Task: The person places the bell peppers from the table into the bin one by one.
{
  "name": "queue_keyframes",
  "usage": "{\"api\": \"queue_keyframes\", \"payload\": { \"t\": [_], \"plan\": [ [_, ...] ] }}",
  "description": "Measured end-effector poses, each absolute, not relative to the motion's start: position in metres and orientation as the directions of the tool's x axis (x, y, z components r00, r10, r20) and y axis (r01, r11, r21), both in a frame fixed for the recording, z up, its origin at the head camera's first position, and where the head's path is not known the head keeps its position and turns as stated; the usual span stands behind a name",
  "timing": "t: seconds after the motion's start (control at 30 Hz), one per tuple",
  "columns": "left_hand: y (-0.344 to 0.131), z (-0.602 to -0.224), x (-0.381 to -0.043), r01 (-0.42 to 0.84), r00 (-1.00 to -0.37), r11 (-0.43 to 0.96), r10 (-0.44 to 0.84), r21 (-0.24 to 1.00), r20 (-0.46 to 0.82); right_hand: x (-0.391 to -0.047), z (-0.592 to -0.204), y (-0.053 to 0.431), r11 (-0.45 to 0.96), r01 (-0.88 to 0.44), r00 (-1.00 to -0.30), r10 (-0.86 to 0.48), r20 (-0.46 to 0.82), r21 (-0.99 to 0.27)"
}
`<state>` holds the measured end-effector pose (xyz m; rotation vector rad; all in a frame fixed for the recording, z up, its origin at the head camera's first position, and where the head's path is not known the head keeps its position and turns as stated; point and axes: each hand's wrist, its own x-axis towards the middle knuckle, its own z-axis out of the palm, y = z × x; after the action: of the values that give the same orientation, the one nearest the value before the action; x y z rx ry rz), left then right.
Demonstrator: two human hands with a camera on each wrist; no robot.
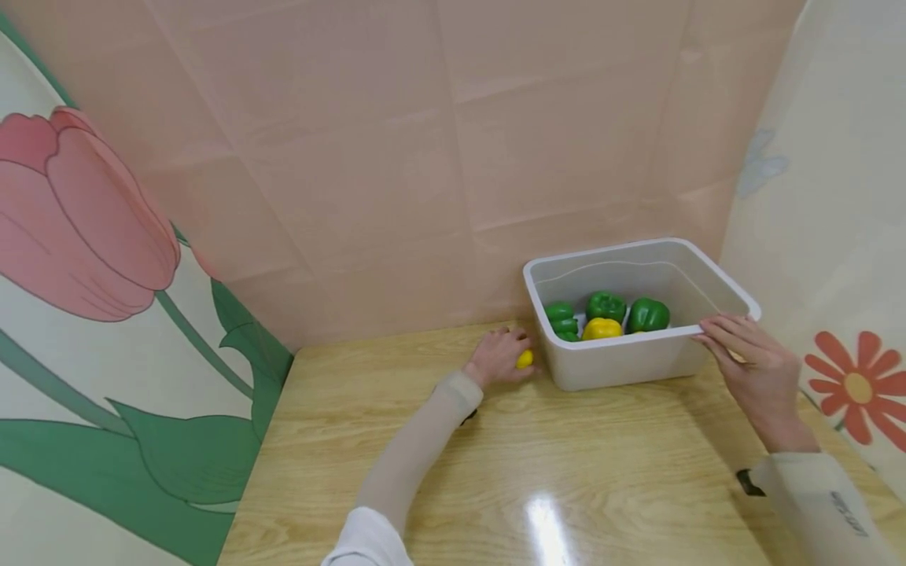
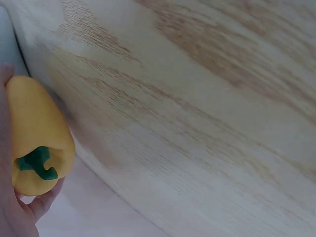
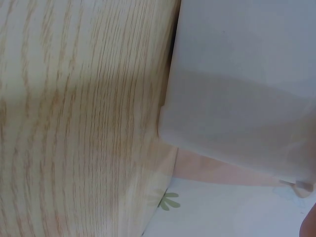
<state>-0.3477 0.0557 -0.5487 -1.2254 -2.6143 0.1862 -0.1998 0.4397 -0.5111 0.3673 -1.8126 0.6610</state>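
Note:
My left hand (image 1: 499, 358) grips a yellow bell pepper (image 1: 524, 359) just left of the bin, low over the table. In the left wrist view the pepper (image 2: 42, 118) shows its green stem, with fingers around its far side and lower end. A white plastic bin (image 1: 626, 367) stands at the back right of the table. My right hand (image 1: 757, 369) pinches the bin's rim at its front right corner. Inside lie several green bell peppers (image 1: 647, 314) and a yellow bell pepper (image 1: 602, 328). The bin's outer wall (image 3: 237, 89) fills much of the right wrist view.
The wooden table (image 1: 566, 448) runs back to a pink-covered wall (image 1: 368, 173). Panels with a tulip (image 1: 106, 228) on the left and a red flower (image 1: 858, 388) on the right flank it. A light reflection shows near the table's front.

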Motion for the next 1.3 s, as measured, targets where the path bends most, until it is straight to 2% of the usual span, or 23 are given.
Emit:
{"api": "queue_keyframes", "payload": {
  "t": [0.2,0.33,0.63,1.03,1.3],
  "plan": [
    [0.050,-0.540,-0.346,0.752,-0.608,0.641,0.765,-0.156,0.215,-0.199,-0.511,0.440,0.798,-0.541,-0.350,0.073,0.934,-0.265],
    [0.047,-0.536,-0.346,0.753,-0.597,0.638,0.765,-0.158,0.242,-0.198,-0.511,0.442,0.808,-0.521,-0.377,0.073,0.923,-0.277],
    [0.041,-0.526,-0.342,0.780,-0.503,0.599,0.773,-0.182,0.387,-0.197,-0.510,0.438,0.807,-0.524,-0.351,0.089,0.932,-0.274],
    [0.035,-0.514,-0.343,0.815,-0.427,0.559,0.759,-0.155,0.492,-0.200,-0.510,0.441,0.816,-0.515,-0.356,0.077,0.932,-0.264],
    [0.031,-0.505,-0.338,0.821,-0.445,0.558,0.760,-0.124,0.473,-0.200,-0.511,0.440,0.803,-0.540,-0.334,0.071,0.940,-0.252]
  ]
}}
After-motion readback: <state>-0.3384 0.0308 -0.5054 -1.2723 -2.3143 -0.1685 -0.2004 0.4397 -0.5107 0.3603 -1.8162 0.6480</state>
